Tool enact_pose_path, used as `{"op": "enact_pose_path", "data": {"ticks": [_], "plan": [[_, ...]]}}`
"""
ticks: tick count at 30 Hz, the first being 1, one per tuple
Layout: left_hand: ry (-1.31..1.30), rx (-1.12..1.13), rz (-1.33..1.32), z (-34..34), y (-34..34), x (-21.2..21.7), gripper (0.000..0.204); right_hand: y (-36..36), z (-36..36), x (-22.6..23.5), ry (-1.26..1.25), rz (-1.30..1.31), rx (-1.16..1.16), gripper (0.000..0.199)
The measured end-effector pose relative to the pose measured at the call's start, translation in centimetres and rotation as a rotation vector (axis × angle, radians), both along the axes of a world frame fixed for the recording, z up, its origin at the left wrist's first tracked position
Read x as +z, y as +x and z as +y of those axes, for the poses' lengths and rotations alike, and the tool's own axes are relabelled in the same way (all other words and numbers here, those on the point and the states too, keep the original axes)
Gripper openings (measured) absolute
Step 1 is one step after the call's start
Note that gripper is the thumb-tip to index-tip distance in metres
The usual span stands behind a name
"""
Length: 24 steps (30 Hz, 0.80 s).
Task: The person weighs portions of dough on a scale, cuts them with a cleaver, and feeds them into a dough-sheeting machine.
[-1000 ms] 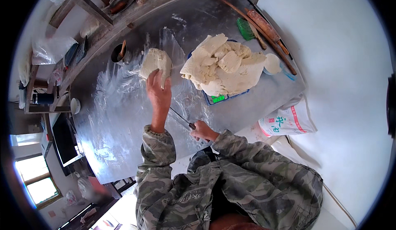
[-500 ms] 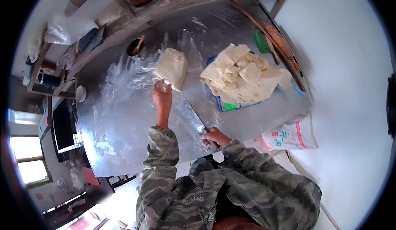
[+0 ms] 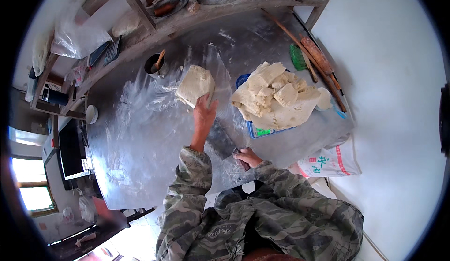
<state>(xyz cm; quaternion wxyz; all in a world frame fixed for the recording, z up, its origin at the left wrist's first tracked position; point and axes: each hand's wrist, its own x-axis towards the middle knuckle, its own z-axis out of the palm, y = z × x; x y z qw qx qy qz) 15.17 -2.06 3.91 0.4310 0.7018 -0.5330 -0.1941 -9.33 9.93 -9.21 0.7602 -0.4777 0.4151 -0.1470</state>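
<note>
A pale block of dough (image 3: 193, 84) sits on the floured metal table. My left hand (image 3: 205, 115) grips its near right corner, with the fingertips on the dough and the thumb apart at the side. The block partly hides the fingertips. My right hand (image 3: 248, 157) is closed round the handle of a wide-bladed knife (image 3: 220, 138). The blade points away to the left, its dark broad face showing low over the table, short of the dough. Right of the block, a big heap of dough pieces (image 3: 276, 97) lies over a blue-edged scale (image 3: 259, 132) with a green display.
Beyond the block stands a dark pot (image 3: 155, 65) with a wooden-handled utensil. Rolling pins (image 3: 316, 55) and a green brush (image 3: 296, 57) lie along the right edge by the wall. A printed sack (image 3: 328, 161) stands at the near right. A wooden shelf (image 3: 225, 4) spans the back.
My left hand has shifted right along the block's near side to its right corner. The block looks slightly turned. The knife's blade has tipped from edge-on to broad face up. The view moved slightly.
</note>
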Motion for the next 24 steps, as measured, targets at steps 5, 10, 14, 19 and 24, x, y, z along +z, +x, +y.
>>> {"op": "enact_pose_path", "data": {"ticks": [5, 10, 14, 19, 24], "plan": [[-0.007, -0.047, 0.06, -3.2, -2.1, 1.1, 0.053, -1.7, -1.1, -0.8, -0.29, 0.113, 0.15, 0.029], [0.049, 0.346, -0.163, -3.1, 5.0, -7.0, 0.076, -0.9, -0.4, -0.3, 0.062, 0.106, -0.024, 0.031], [0.314, 0.337, -0.269, -3.2, 7.7, -11.6, 0.106, -2.3, -1.1, -0.5, -0.07, 0.207, 0.022, 0.032], [0.506, 0.385, -0.27, -5.9, 4.7, -13.9, 0.111, -2.7, -0.7, -2.8, -0.066, 0.328, -0.007, 0.036], [0.498, 0.393, -0.31, -7.3, 4.5, -15.0, 0.093, -3.6, -1.0, -4.3, -0.203, 0.367, 0.053, 0.042]]}}
